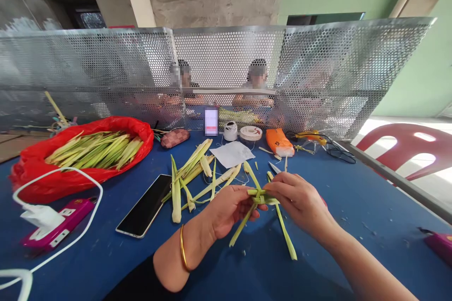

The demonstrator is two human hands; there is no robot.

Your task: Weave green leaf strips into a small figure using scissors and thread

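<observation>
My left hand [229, 209] and my right hand [300, 202] meet above the blue table [353, 202], both pinched on a small woven knot of green leaf strips [260, 196]. Loose strip ends hang down from the knot toward me and one points up and away. A gold bangle sits on my left wrist. Several loose leaf strips [190, 174] lie on the table just beyond my left hand.
A red bag of leaf strips [88, 150] lies at the left, a black phone [146, 207] near my left arm, a magenta power strip [56, 228] with a white cable. Paper, thread spools, an orange pack and a perforated metal screen [318, 70] stand behind; two people sit beyond it.
</observation>
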